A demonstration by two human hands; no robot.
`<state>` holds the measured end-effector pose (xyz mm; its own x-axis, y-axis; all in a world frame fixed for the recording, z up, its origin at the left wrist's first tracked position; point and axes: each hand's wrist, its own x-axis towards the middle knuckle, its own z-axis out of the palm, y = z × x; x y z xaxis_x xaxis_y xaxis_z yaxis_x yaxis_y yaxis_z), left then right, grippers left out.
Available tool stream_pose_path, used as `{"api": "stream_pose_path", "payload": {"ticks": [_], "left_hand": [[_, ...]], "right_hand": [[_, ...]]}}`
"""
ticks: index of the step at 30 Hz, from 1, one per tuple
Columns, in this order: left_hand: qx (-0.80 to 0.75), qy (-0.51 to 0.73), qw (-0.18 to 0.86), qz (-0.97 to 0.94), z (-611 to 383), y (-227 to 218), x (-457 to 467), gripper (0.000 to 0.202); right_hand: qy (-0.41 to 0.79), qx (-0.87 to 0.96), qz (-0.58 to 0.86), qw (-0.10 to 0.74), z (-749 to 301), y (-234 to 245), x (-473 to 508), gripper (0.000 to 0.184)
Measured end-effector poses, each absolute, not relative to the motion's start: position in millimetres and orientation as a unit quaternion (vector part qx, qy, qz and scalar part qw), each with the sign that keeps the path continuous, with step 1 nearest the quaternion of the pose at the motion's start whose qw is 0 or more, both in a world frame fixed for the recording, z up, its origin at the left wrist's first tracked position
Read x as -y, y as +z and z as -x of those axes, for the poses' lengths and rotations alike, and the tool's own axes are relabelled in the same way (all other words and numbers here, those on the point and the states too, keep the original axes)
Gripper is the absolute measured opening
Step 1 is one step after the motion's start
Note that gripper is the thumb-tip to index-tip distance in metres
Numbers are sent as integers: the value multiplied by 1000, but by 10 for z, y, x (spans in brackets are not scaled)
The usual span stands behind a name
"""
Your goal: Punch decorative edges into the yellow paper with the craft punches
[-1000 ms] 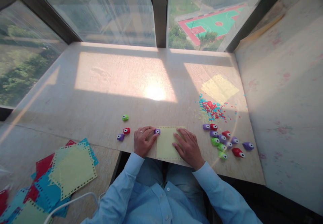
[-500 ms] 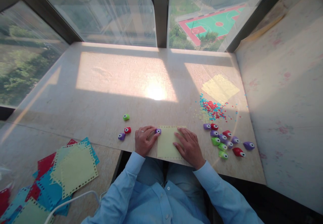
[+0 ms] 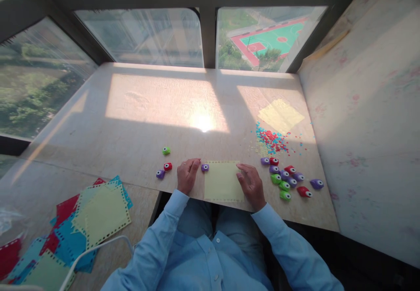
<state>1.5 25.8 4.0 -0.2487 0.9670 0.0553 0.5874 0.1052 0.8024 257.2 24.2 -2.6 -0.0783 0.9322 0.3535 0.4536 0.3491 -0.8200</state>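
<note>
A pale yellow sheet of paper, with small holes along its top and bottom edges, lies flat before me. At its left edge, near the upper corner, sits a small purple paper punch. Just left of that punch is my left hand, apart from it and empty, its fingers stretched out and turned on edge. My right hand rests by the sheet's right edge, fingers loosely bent, the thumb apart and nothing held. Whether its fingertips touch the paper I cannot tell.
Green, red and purple punches stand at left. More punches cluster at right, below confetti and yellow paper. Punched coloured sheets and a white cable lie lower left.
My left hand has let go of the purple punch and drawn back left. The right hand has lifted off the sheet's middle toward its right edge. The camera view has shifted slightly.
</note>
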Motion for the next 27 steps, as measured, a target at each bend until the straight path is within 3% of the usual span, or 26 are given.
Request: {"api": "stream_pose_path", "payload": {"ticks": [6,14,27], "left_hand": [[-726,357,333,-485,29,-29,-445,43],[-740,295,378,-472,65,31,-584,63],[-770,232,323,-499,-87,107,-560,45]], "right_hand": [[282,657,511,476,-2576,-45,-251,21],[335,609,520,496,-2569,-56,-254,23],[403,524,525,535,-2602,-108,-256,29]]}}
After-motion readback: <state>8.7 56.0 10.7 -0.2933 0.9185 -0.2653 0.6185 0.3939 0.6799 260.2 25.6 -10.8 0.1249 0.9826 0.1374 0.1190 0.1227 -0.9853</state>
